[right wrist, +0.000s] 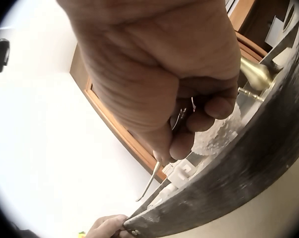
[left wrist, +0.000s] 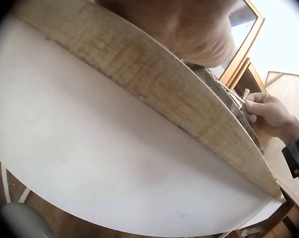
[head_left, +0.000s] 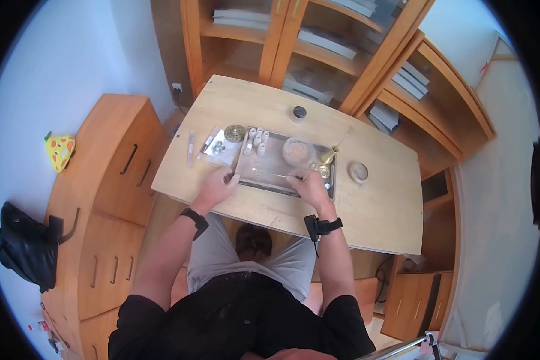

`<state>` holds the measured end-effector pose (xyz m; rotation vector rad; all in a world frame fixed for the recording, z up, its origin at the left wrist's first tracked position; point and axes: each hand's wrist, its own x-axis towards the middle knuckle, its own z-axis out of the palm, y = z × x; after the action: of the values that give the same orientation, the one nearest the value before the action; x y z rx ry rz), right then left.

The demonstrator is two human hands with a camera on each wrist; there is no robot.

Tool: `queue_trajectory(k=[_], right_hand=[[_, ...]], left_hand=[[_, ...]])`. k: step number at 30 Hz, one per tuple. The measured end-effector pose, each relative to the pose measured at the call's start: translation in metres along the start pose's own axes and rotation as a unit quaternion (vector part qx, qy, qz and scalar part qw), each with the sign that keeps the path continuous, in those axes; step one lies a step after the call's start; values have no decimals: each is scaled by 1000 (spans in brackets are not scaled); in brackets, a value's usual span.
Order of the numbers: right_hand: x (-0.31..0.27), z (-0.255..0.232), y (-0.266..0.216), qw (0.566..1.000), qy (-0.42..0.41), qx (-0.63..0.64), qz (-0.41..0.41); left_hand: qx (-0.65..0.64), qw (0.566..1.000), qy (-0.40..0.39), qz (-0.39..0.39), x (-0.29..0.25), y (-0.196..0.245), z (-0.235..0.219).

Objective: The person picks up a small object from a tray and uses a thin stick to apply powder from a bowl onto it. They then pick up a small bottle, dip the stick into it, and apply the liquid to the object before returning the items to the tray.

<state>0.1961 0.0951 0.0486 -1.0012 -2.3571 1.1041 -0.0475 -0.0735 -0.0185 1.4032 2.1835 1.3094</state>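
Note:
My right hand (head_left: pixel 311 187) is over the right front of a dark-rimmed wooden tray (head_left: pixel 264 186). Between thumb and fingers it pinches a thin metal tool (right wrist: pixel 150 181) with a slightly curved, flattened tip, which points left across the tray. My left hand (head_left: pixel 218 187) grips the tray's front left corner, thumb and fingertips at the rim; the left wrist view shows mostly its underside. On the tray are a clear bowl (head_left: pixel 298 153) of pale powder, several small vials (head_left: pixel 258 139), a brass vase (head_left: pixel 328 156) with a thin stick in it, and a round brass piece (head_left: pixel 323 171).
Left of the tray lie a white sheet (head_left: pixel 224 157) with small metal pieces, an ornate brass disc (head_left: pixel 235 133) and a slim tube (head_left: pixel 191 149). A dark-lidded jar (head_left: pixel 299 113) stands behind; a small round pot (head_left: pixel 358 172) is to the right. The table's front edge (left wrist: pixel 189 116) is near my wrists.

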Motion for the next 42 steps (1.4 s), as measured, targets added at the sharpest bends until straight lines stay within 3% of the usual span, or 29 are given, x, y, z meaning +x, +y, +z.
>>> queue_trajectory(k=[2, 5, 8, 12, 20, 24, 29, 37, 42], right_hand=[[-5, -11, 6, 1000, 13, 17, 22], [-9, -23, 26, 994, 93, 42, -37], [-13, -39, 34, 984, 144, 87, 66], [-19, -49, 51, 996, 79, 24, 27], [-25, -57, 17, 987, -10, -156, 26], [-9, -28, 12, 982, -12, -188, -26], [7, 15, -26, 977, 2, -202, -61], [18, 38, -22, 982, 95, -165, -13], [25, 52, -24, 975, 117, -187, -9]], left_hand=[[1, 1000, -2, -2, 0, -2, 2], [10, 1000, -1, 5, 1, -4, 3], [16, 1000, -2, 7, 0, -5, 5], [13, 1000, 3, 12, 1, -9, 6], [11, 1000, 9, 19, -1, -7, 2], [11, 1000, 1, 8, 0, -2, -2], [1, 1000, -4, 2, 0, -8, 0], [-13, 1000, 5, 4, -1, -7, 0], [0, 999, 27, 46, 1, -12, 2]])
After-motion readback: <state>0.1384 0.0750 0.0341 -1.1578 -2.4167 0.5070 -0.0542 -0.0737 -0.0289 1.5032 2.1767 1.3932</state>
